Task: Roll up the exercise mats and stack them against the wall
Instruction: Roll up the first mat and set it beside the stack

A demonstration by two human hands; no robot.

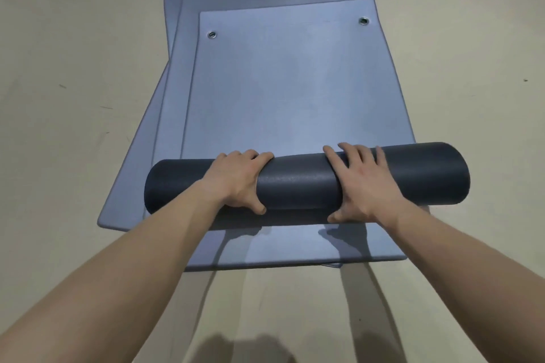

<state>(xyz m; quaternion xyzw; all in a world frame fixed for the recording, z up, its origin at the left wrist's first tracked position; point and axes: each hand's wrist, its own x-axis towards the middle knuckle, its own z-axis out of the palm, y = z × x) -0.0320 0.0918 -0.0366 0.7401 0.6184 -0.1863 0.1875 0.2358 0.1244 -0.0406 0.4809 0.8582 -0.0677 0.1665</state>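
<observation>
Grip is two-handed: left hand (236, 180) and right hand (364, 186) both wrap the dark grey foam roll (300, 186), fingers draped over its top, thumbs tucked at the near underside. Roll lies crosswise under the palms, an end sticking out past each hand. To roll well, likely best: even pressure both sides, push straight toward the metal eyelets (211, 35), edges flush. Unrolled blue-grey mat sheet (283, 82) stretches ahead. More flat blue-grey mats (129, 203) lie beneath, on the beige floor (73, 68).

Both forearms outstretched, left grip (236, 178) and right grip (364, 183) curled round the rolled mat (298, 186)
</observation>
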